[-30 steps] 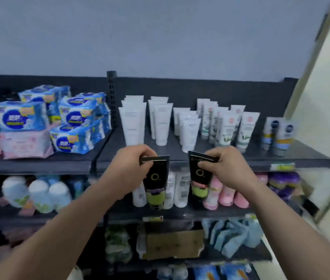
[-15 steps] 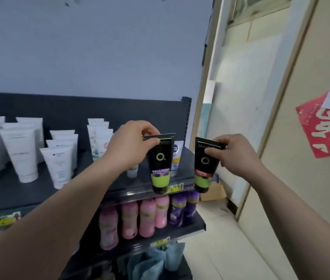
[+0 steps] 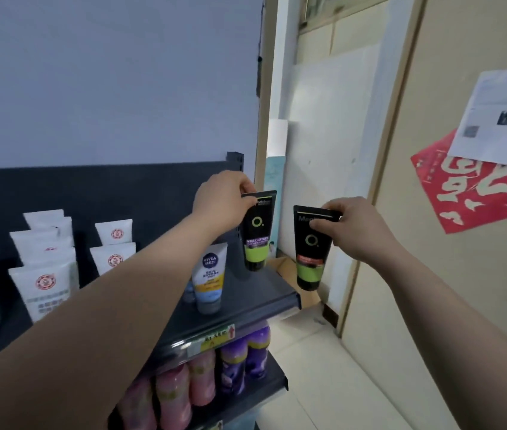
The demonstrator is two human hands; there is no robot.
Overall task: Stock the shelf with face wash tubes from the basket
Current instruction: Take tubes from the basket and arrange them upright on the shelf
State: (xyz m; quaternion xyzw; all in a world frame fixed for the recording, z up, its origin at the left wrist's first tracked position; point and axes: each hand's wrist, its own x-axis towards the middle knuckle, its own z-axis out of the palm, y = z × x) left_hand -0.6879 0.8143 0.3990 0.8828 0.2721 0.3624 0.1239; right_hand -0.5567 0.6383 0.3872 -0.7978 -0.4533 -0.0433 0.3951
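Presently: first tube (image 3: 256, 235), top crimp pinched in left hand (image 3: 224, 201), hangs over shelf (image 3: 242, 294) end; second tube (image 3: 309, 254), likewise in right hand (image 3: 359, 229), hangs just beyond it. Likely light, soft-walled, slick; the crimp holds surest.

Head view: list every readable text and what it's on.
"NIVEA MEN", "SKIN ENERGY": white-and-yellow tube on the shelf.
"Men" (rest covered by fingers), "O.": right black tube.
"O.": left black tube; its other print is blurred.
Too blurred or small to read: white tubes, price tag, paper, red poster.
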